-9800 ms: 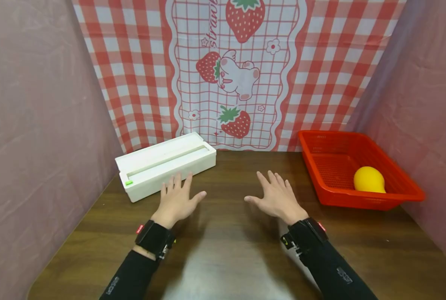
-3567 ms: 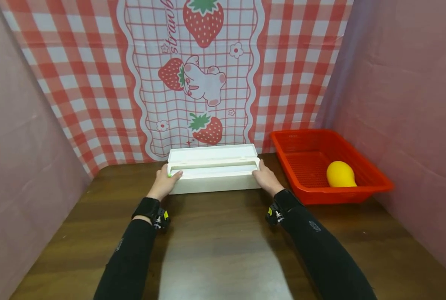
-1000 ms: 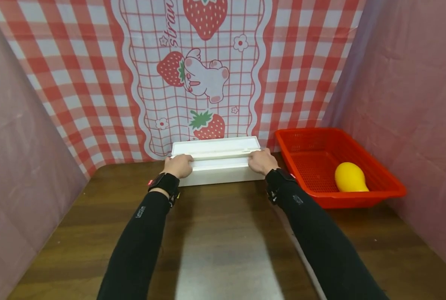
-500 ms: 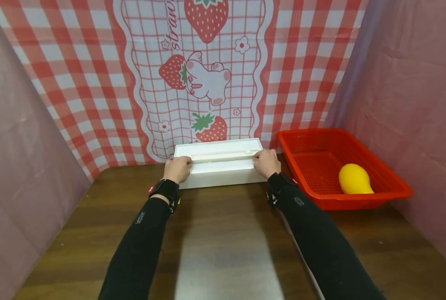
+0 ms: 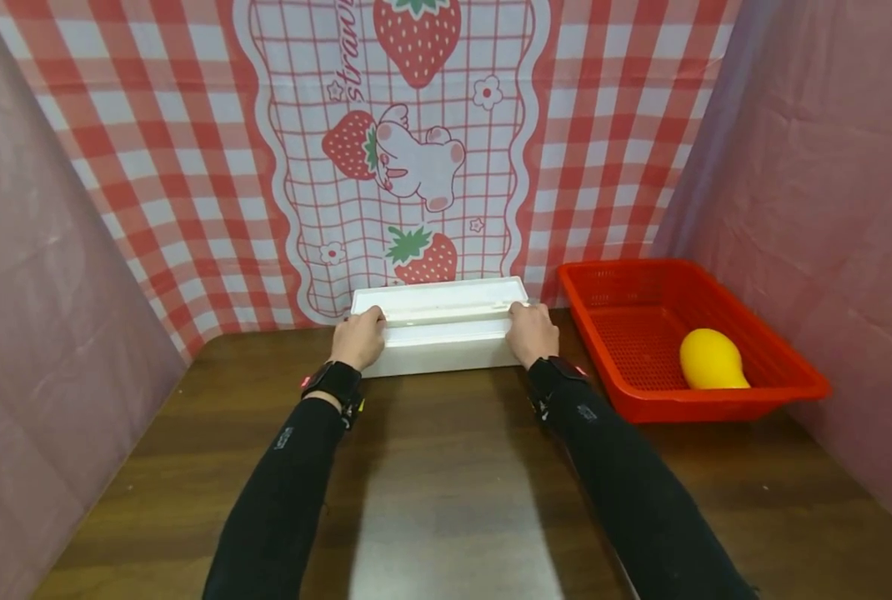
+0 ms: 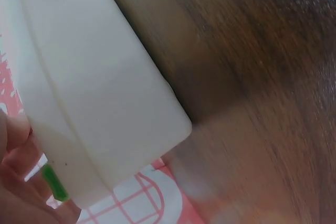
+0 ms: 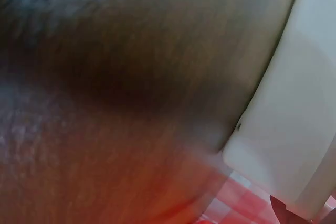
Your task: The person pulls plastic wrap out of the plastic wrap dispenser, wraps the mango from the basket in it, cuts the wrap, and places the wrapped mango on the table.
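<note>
A long white box [image 5: 446, 354] lies on the wooden table near the checked cloth, its lid [image 5: 438, 295] tilted back. A pale bar runs along its top between the two hands. My left hand [image 5: 358, 340] grips the left end with curled fingers; the left wrist view shows its fingers [image 6: 18, 129] by the box's edge, near a green tab [image 6: 54, 182]. My right hand [image 5: 533, 335] grips the right end in the same manner. In the right wrist view the white box [image 7: 289, 108] stands at the right, and most of that hand is out of frame.
A red basket [image 5: 618, 367] with a yellow rounded object [image 5: 712, 360] in it stands to the right of the box. Behind hangs a red-and-white checked cloth [image 5: 603, 150] with strawberries. Pink cloth [image 5: 814, 250] hangs at both sides of the wooden table [image 5: 446, 483].
Earlier the box stood angled at the left with both hands open over the table. It now lies straight before me, gripped at both ends. Over the last second the hands have barely moved.
</note>
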A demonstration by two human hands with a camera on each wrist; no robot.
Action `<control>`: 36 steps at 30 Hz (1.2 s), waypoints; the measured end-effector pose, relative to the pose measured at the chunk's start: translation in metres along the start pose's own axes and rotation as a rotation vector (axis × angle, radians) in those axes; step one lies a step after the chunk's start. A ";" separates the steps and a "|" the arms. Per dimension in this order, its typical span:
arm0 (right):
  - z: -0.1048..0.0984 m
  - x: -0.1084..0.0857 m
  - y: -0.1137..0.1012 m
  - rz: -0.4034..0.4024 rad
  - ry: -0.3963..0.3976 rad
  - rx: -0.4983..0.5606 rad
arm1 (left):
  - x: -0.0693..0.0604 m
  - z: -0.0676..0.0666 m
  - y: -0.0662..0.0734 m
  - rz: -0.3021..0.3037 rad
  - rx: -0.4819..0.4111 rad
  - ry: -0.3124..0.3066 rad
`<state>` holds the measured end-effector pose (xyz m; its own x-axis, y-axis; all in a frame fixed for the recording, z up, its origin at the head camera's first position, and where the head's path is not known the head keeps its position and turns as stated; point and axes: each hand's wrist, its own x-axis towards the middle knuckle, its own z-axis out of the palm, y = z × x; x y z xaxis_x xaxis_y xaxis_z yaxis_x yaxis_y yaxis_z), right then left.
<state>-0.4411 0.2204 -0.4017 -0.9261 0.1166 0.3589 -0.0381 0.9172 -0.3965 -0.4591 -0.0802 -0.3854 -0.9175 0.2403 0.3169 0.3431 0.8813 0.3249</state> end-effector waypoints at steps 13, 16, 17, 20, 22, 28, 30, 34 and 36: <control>-0.011 -0.002 0.000 0.007 0.025 0.155 | 0.004 -0.003 0.007 0.001 -0.098 0.124; -0.012 -0.001 -0.001 -0.004 0.028 0.167 | 0.005 -0.005 0.010 0.007 -0.088 0.131; -0.013 -0.001 -0.002 -0.002 0.031 0.172 | 0.006 -0.006 0.010 0.007 -0.086 0.133; -0.014 0.001 -0.004 0.016 0.041 0.194 | 0.006 -0.008 0.010 -0.004 -0.100 0.132; -0.015 0.003 -0.005 0.025 0.041 0.207 | 0.005 -0.009 0.009 -0.016 -0.121 0.131; -0.018 0.006 -0.006 0.028 0.048 0.238 | 0.003 -0.013 0.005 -0.006 -0.187 0.133; -0.019 0.004 -0.005 0.024 0.055 0.263 | 0.003 -0.014 0.005 0.008 -0.202 0.135; -0.020 0.001 -0.003 0.021 0.063 0.325 | 0.002 -0.016 0.003 0.026 -0.231 0.131; -0.020 0.000 -0.002 0.029 0.058 0.371 | 0.001 -0.016 0.003 0.029 -0.245 0.126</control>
<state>-0.4333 0.2265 -0.3842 -0.9062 0.1716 0.3865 -0.1556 0.7145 -0.6822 -0.4556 -0.0843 -0.3695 -0.8795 0.1986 0.4324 0.4218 0.7461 0.5153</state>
